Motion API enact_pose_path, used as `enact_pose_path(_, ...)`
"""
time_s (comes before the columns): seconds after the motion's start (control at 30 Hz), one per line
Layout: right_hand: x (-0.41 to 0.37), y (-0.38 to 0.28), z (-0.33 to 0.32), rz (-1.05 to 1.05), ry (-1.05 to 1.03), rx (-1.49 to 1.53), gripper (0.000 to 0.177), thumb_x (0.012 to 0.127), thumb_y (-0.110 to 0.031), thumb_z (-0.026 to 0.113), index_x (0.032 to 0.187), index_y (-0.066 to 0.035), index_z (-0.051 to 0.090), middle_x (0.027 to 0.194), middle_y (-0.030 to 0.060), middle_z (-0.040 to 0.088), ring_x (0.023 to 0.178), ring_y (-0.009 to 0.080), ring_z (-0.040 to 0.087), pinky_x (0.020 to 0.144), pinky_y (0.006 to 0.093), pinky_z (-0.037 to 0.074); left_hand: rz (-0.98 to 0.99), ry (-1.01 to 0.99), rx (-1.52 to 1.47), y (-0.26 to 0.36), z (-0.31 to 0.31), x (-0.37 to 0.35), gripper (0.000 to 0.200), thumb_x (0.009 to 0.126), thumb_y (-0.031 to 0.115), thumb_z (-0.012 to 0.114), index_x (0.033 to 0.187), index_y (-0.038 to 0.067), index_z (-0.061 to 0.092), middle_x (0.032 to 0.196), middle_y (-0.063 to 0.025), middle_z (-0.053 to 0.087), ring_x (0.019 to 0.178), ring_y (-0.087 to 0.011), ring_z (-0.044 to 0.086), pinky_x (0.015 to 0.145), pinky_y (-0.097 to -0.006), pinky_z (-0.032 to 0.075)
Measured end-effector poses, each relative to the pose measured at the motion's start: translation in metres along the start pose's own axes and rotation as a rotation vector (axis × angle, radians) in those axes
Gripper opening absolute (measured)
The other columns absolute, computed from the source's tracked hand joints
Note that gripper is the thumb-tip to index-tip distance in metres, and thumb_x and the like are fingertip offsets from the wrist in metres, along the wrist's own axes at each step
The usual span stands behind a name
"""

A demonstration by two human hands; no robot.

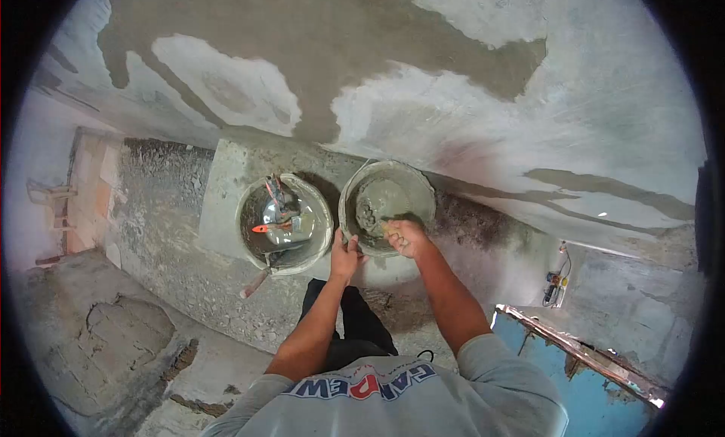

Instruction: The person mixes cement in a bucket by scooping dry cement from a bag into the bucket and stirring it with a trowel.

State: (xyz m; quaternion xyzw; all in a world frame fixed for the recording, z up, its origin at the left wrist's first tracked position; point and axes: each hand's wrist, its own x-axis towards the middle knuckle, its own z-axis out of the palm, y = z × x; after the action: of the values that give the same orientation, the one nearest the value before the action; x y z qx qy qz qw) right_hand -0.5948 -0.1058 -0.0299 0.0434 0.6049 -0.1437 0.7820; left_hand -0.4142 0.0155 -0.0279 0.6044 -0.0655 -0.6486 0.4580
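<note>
A round bucket (431, 206) with grey wet cement mix (389, 197) in it stands in front of me, close to the wall. My left hand (345, 258) is closed on its near left rim. Over the bucket's near right side, my right hand (408, 239) is closed round a small yellowish thing (390, 229) that reaches into the mix. Its kind is hidden by my fingers. To the left stands a second bucket (326, 225) with water and tools in it. One is a brush with an orange handle (261, 228). A tool with a worn handle (255, 284) leans over its near rim.
Behind the buckets rises a wall (468, 127) with dark damp patches of plaster. Rough rubble floor (174, 248) lies to the left, with a wooden frame (57, 203) beyond. At right are a cable with a plug-like fitting (555, 282) and a blue panel (555, 361).
</note>
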Motion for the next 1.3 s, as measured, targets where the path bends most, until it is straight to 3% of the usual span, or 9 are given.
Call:
enact_pose_path(0.13, -0.011, 0.002, 0.006, -0.054, 0.013, 0.098, 0.021, 0.103, -0.015, 0.061, 0.114, 0.002, 0.057, 0.086, 0.0109, 0.060, 0.055, 0.0093, 0.050, 0.041, 0.0170, 0.039, 0.060, 0.025, 0.032, -0.012, -0.005, 0.013, 0.051, 0.109, 0.014, 0.052, 0.155, 0.014, 0.031, 0.117, -0.0099, 0.066, 0.081, -0.0185, 0.069, 0.070, -0.0376, 0.064)
enact_pose_path(0.27, -0.027, 0.044, 0.038, -0.486, 0.219, -0.560, 0.019, 0.101, -0.013, 0.065, 0.110, 0.003, 0.066, 0.078, 0.0043, 0.061, 0.056, 0.0080, 0.050, 0.045, 0.0172, 0.038, 0.070, -0.004, 0.106, -0.004, -0.008, 0.017, 0.049, 0.109, 0.014, 0.052, 0.154, 0.016, 0.033, 0.114, -0.0126, 0.067, 0.081, -0.0201, 0.071, 0.070, -0.0387, 0.066)
enact_pose_path(0.53, 0.008, 0.034, 0.040, 0.084, -0.214, 0.656, 0.013, 0.106, -0.014, 0.051, 0.095, -0.008, 0.049, 0.076, -0.0014, 0.049, 0.050, 0.0026, 0.042, 0.038, 0.0156, 0.031, 0.111, 0.085, 0.179, 0.003, 0.000, 0.012, 0.045, 0.106, 0.010, 0.054, 0.149, 0.011, 0.045, 0.116, -0.0133, 0.068, 0.086, -0.0206, 0.071, 0.061, -0.0333, 0.063)
enact_pose_path(0.77, -0.009, 0.043, 0.063, -0.541, 0.276, -0.611, 0.027, 0.099, -0.022, 0.062, 0.109, 0.002, 0.067, 0.082, 0.0127, 0.069, 0.063, 0.0201, 0.065, 0.052, 0.0328, 0.051, 0.053, 0.110, 0.151, 0.010, 0.004, 0.011, 0.044, 0.104, 0.008, 0.055, 0.147, 0.010, 0.044, 0.116, -0.0167, 0.068, 0.089, -0.0234, 0.071, 0.064, -0.0358, 0.061)
enact_pose_path(0.8, -0.011, 0.048, 0.068, -0.867, 0.419, -0.937, 0.038, 0.095, -0.025, 0.063, 0.120, 0.003, 0.068, 0.092, 0.0215, 0.075, 0.087, 0.0400, 0.073, 0.075, 0.0472, 0.057, 0.050, 0.108, 0.161, 0.006, 0.004, 0.013, 0.044, 0.104, 0.008, 0.055, 0.147, 0.010, 0.043, 0.115, -0.0173, 0.069, 0.091, -0.0248, 0.071, 0.069, -0.0370, 0.061)
enact_pose_path(0.9, -0.031, 0.051, 0.079, -0.777, 0.509, -1.326, 0.047, 0.096, -0.018, 0.059, 0.139, -0.001, 0.062, 0.121, 0.0308, 0.069, 0.107, 0.0424, 0.070, 0.094, 0.0492, 0.054, 0.146, 0.158, 0.273, -0.005, 0.003, 0.026, 0.047, 0.101, 0.007, 0.057, 0.146, 0.007, 0.045, 0.122, -0.0220, 0.070, 0.108, -0.0332, 0.071, 0.088, -0.0412, 0.057)
enact_pose_path(1.07, -0.050, 0.048, 0.078, -0.693, 0.525, -1.542, 0.046, 0.096, -0.025, 0.058, 0.138, -0.005, 0.062, 0.117, 0.0255, 0.071, 0.112, 0.0474, 0.066, 0.096, 0.0545, 0.054, 0.222, 0.194, 0.373, -0.018, 0.000, 0.033, 0.047, 0.100, 0.010, 0.060, 0.144, 0.006, 0.047, 0.125, -0.0234, 0.069, 0.113, -0.0362, 0.070, 0.094, -0.0433, 0.054)
enact_pose_path(1.2, 0.009, 0.045, 0.038, -0.876, 0.462, -1.023, 0.053, 0.098, -0.022, 0.061, 0.146, 0.000, 0.057, 0.108, 0.0271, 0.074, 0.102, 0.0380, 0.072, 0.088, 0.0451, 0.055, 0.060, 0.124, 0.176, 0.006, 0.011, 0.016, 0.046, 0.104, 0.010, 0.055, 0.149, 0.011, 0.042, 0.123, -0.0200, 0.067, 0.100, -0.0268, 0.072, 0.069, -0.0373, 0.061)
enact_pose_path(1.3, -0.069, 0.008, 0.072, -0.527, 0.420, -0.759, 0.053, 0.100, -0.023, 0.058, 0.147, -0.001, 0.055, 0.110, 0.0245, 0.074, 0.102, 0.0307, 0.073, 0.088, 0.0424, 0.055, 0.063, 0.101, 0.123, 0.013, 0.012, 0.015, 0.045, 0.106, 0.009, 0.051, 0.149, 0.012, 0.040, 0.125, -0.0183, 0.064, 0.094, -0.0250, 0.071, 0.060, -0.0342, 0.063)
